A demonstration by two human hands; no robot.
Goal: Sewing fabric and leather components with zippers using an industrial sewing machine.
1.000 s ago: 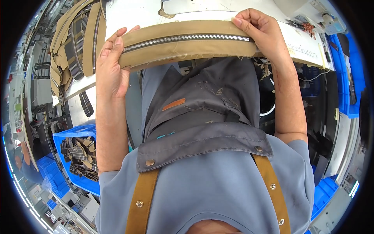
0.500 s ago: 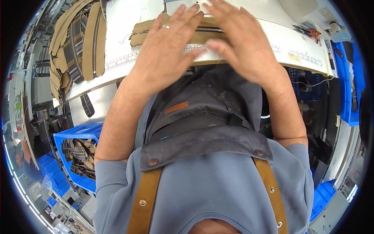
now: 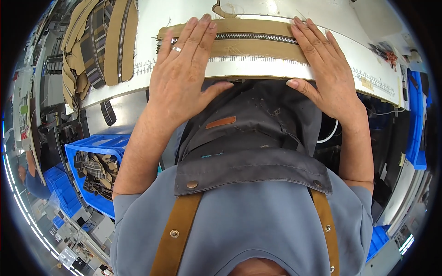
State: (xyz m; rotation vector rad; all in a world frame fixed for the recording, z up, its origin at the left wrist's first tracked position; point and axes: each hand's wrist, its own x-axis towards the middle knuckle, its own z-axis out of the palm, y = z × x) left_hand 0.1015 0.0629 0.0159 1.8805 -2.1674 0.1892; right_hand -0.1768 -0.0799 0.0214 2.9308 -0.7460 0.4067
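A tan fabric strip with a dark metal-toothed zipper [image 3: 253, 38] lies lengthwise on the white table [image 3: 258, 70], close to its front edge. My left hand [image 3: 184, 64] rests flat across the strip's left end, fingers stretched out, a ring on one of them. Over the right end lies my right hand [image 3: 324, 64], also flat with its fingers extended. Neither hand grips anything; both thumbs point inward near the table edge. Between the hands the zipper runs straight and looks closed. Each end of the strip is partly covered by fingers.
Tan and plaid zippered pieces [image 3: 120, 41] are piled at the table's left. A ruler scale [image 3: 373, 82] runs along the front edge. Small tools [image 3: 384, 53] lie at the far right. A blue crate [image 3: 94, 202] of fabric scraps stands lower left; blue bins [image 3: 415, 124] line the right.
My hands have moved apart, from close together over the strip's middle to its two ends. More of the zipper now shows between them. The view has shifted slightly.
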